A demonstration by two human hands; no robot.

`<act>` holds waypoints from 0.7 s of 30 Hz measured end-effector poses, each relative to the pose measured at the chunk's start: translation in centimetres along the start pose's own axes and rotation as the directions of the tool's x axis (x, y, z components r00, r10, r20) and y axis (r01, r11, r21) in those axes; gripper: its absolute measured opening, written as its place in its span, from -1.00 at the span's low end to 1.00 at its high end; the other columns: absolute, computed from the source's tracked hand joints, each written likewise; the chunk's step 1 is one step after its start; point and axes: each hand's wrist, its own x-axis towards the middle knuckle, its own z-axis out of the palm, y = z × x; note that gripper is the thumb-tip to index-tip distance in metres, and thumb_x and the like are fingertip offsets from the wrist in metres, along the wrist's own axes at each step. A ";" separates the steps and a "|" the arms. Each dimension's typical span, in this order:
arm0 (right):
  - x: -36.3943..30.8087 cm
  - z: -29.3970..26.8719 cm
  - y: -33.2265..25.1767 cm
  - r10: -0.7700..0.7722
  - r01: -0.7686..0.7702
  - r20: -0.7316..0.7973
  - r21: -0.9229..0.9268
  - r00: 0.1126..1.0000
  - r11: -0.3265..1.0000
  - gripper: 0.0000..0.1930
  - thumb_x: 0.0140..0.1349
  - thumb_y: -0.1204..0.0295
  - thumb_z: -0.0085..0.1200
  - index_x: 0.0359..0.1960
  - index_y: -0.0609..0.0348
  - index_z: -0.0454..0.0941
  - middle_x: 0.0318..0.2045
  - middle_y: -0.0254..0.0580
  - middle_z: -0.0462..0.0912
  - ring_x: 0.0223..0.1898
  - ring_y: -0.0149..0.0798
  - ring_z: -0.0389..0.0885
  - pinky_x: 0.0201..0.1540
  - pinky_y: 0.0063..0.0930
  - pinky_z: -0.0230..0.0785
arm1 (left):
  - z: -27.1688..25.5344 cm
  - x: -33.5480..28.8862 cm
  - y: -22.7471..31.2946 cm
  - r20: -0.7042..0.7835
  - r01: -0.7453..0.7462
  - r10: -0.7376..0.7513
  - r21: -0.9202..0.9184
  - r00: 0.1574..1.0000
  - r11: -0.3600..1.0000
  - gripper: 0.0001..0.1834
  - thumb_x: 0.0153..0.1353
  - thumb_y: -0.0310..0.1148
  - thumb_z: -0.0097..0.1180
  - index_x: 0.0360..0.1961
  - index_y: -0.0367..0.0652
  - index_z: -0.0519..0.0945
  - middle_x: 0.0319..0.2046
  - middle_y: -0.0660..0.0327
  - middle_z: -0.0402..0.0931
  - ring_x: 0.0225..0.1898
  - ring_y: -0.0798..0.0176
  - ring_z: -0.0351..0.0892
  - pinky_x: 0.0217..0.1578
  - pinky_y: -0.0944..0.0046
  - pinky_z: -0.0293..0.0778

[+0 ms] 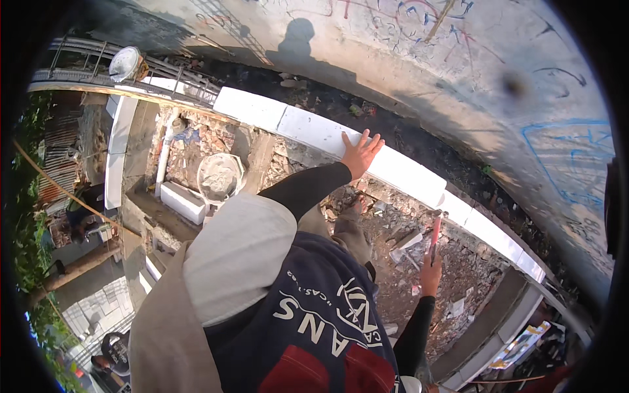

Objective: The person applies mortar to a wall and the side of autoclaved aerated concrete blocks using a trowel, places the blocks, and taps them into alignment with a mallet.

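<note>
My left hand (362,155) lies flat with fingers spread on top of a long white wall block (314,129), part of a row of such blocks. My right hand (430,275) is closed around the handle of a red-handled hammer (436,234). The hammer's small head is up beside the block row, close to the end of the block under my left hand; whether it touches cannot be made out. Beyond that joint, more white blocks (488,229) carry on to the right.
A round bucket of grey mix (220,177) stands left, beside a loose white block (183,202). Rubble (452,268) covers the ground below. A dark channel (400,124) runs between the blocks and a painted wall (485,85). A white container (128,64) sits on rebar. Another person (115,354) is lower left.
</note>
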 end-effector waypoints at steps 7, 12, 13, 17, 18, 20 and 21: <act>-11.2 -1.0 -3.9 0.339 -0.319 0.310 -0.114 0.888 0.941 -0.54 0.48 0.14 0.05 0.11 0.33 0.61 -0.14 0.25 0.73 -0.12 0.13 0.75 -0.07 -0.08 0.52 | -4.7 -2.0 -2.1 0.040 0.152 -0.148 -0.364 0.988 0.919 0.49 -0.43 0.18 0.63 0.58 -0.05 0.15 0.62 -0.18 -0.44 0.60 -0.44 -0.41 0.26 -0.78 -0.04; -11.2 1.3 -9.4 -0.019 0.116 0.278 -0.334 0.960 0.935 -0.51 0.46 0.13 0.03 0.21 0.27 0.57 -0.08 0.32 0.71 -0.04 0.27 0.71 0.02 0.06 0.50 | -4.3 -8.2 -15.1 -0.007 0.682 -0.798 -0.515 0.602 0.519 0.36 -0.06 0.26 0.45 0.58 -0.27 0.01 0.60 -0.28 -0.33 0.62 -0.37 -0.42 0.37 -0.71 -0.34; -10.8 1.7 -12.6 -0.130 0.202 0.271 -0.261 0.954 0.944 -0.51 0.47 0.13 0.01 0.23 0.24 0.56 -0.05 0.35 0.69 -0.02 0.33 0.68 0.02 0.11 0.48 | -4.8 -9.5 -17.5 -0.005 0.717 -0.828 -0.497 0.561 0.490 0.37 -0.06 0.28 0.45 0.57 -0.31 0.03 0.60 -0.27 -0.31 0.62 -0.33 -0.41 0.38 -0.70 -0.34; -8.0 4.0 -23.9 -0.259 0.350 0.295 -0.315 0.920 0.882 -0.58 0.48 0.14 0.02 0.04 0.29 0.61 -0.28 0.36 0.68 -0.23 0.33 0.70 -0.23 0.10 0.46 | -4.2 -10.4 -22.0 0.079 0.783 -0.837 -0.411 0.541 0.467 0.39 -0.14 0.32 0.48 0.55 -0.31 0.09 0.61 -0.17 -0.20 0.64 -0.21 -0.31 0.39 -0.68 -0.28; -7.3 4.5 -26.9 -0.273 0.361 0.284 -0.330 0.919 0.872 -0.61 0.48 0.16 0.04 -0.02 0.31 0.62 -0.30 0.34 0.68 -0.26 0.30 0.70 -0.26 0.06 0.46 | -3.9 -10.1 -22.2 0.083 0.780 -0.827 -0.395 0.557 0.486 0.40 -0.16 0.35 0.47 0.54 -0.30 0.10 0.60 -0.12 -0.14 0.63 -0.17 -0.26 0.39 -0.68 -0.25; -5.8 5.8 -30.1 -0.448 0.499 0.236 -0.249 0.862 0.830 -0.63 0.49 0.18 0.05 -0.02 0.31 0.59 -0.34 0.32 0.67 -0.29 0.30 0.70 -0.29 0.04 0.46 | -3.2 -9.8 -22.4 0.089 0.779 -0.821 -0.387 0.564 0.493 0.41 -0.18 0.37 0.47 0.54 -0.29 0.12 0.60 -0.08 -0.09 0.63 -0.13 -0.21 0.39 -0.69 -0.22; -5.3 6.5 -31.3 -0.602 0.625 0.171 -0.159 0.780 0.764 -0.65 0.49 0.20 0.06 -0.02 0.30 0.55 -0.38 0.30 0.66 -0.33 0.29 0.69 -0.32 0.01 0.46 | -2.8 -10.1 -22.4 0.043 0.771 -0.824 -0.381 0.565 0.509 0.40 -0.18 0.40 0.45 0.53 -0.28 0.13 0.59 -0.04 -0.05 0.63 -0.11 -0.17 0.38 -0.69 -0.21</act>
